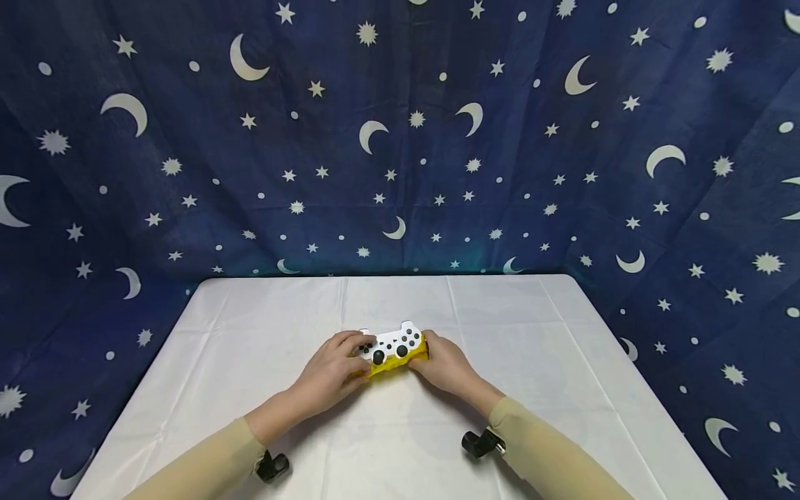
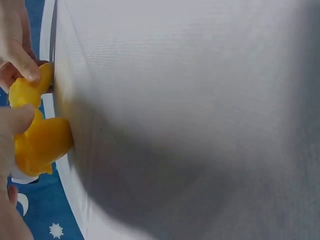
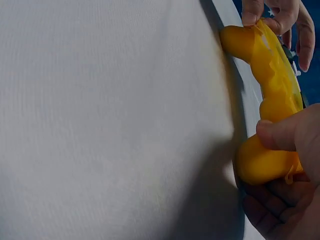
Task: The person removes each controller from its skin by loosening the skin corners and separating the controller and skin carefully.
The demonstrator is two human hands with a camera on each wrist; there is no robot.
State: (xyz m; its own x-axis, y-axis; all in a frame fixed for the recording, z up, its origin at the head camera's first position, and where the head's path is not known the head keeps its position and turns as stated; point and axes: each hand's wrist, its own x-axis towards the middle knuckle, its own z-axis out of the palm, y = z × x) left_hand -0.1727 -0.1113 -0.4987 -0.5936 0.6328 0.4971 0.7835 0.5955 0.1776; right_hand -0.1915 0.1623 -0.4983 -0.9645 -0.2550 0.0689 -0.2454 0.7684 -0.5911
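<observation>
A white game controller (image 1: 406,337) with black sticks and buttons is held in both hands over the middle of the table. A stretchy yellow cover (image 1: 394,362) wraps its underside and grips, while its white top face shows. My left hand (image 1: 334,368) grips the left end, fingers over the top and thumb at the near side. At the other end my right hand (image 1: 446,364) holds the right grip, its thumb pressing the yellow cover (image 3: 277,97) in the right wrist view. In the left wrist view the yellow cover (image 2: 47,140) bulges round the grips.
A white cloth (image 1: 262,326) with fold creases covers the table. Behind and at the sides hangs a dark blue curtain (image 1: 400,167) with moons and stars. Black wrist mounts (image 1: 272,467) sit at both sleeves.
</observation>
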